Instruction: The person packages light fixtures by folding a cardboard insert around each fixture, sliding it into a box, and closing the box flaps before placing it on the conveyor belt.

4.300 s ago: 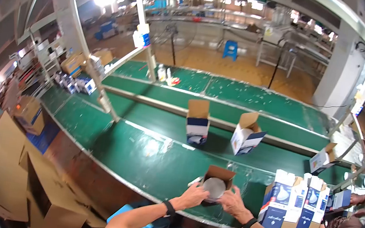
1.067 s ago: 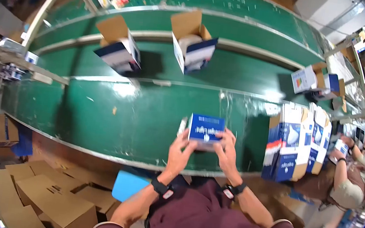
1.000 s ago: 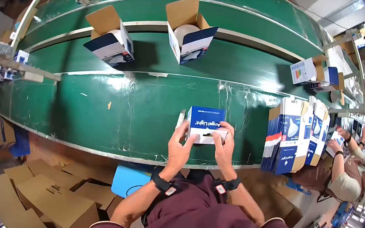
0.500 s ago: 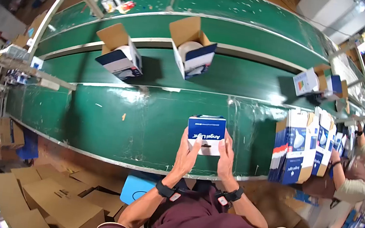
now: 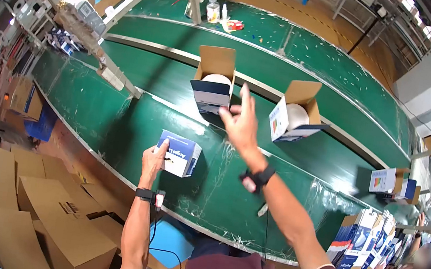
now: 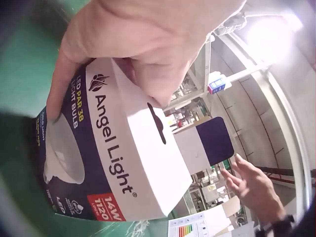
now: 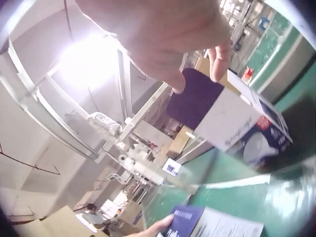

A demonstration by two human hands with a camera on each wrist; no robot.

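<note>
My left hand (image 5: 152, 163) grips a closed blue-and-white light bulb box (image 5: 180, 156) over the green bench, left of centre. In the left wrist view, fingers lie over the printed side of this light bulb box (image 6: 111, 148), with the thumb by its white end with the slot. My right hand (image 5: 242, 126) reaches forward, fingers spread and holding nothing, at the right side of an open bulb box (image 5: 209, 101). That box's brown flap stands up, and a round white bulb face shows inside. In the right wrist view, thumb and fingers hover close to its dark blue flap (image 7: 196, 94).
Another open bulb box (image 5: 296, 118) stands to the right on the belt, with more boxes (image 5: 395, 184) farther right. Several flattened cartons (image 5: 361, 243) stand at the bench's right end, beside another person. Large brown cartons (image 5: 60, 217) lie at lower left. A metal post (image 5: 92, 36) rises at left.
The bulb box, open 4.3 seconds ago, is closed. Half a second ago both hands held it; now the left hand alone has it, farther left, and the right hand has moved forward to an open box.
</note>
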